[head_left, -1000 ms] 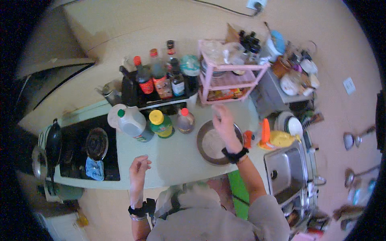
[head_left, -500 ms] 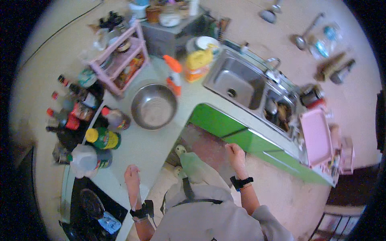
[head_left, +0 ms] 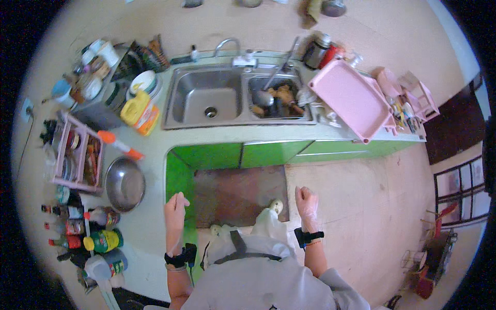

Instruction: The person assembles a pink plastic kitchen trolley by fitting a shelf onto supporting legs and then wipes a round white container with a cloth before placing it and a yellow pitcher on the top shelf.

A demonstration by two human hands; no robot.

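grey short-sleeved shirt (head_left: 263, 283), black wrist straps (head_left: 309, 237), pale trousers (head_left: 269, 223).

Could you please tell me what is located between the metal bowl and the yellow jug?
In the head view, an orange-topped spray bottle is between the metal bowl and the yellow jug.

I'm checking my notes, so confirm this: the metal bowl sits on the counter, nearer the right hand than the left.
Wrong hand: the head view shows the metal bowl nearer the left hand than the right hand. It does sit on the counter.
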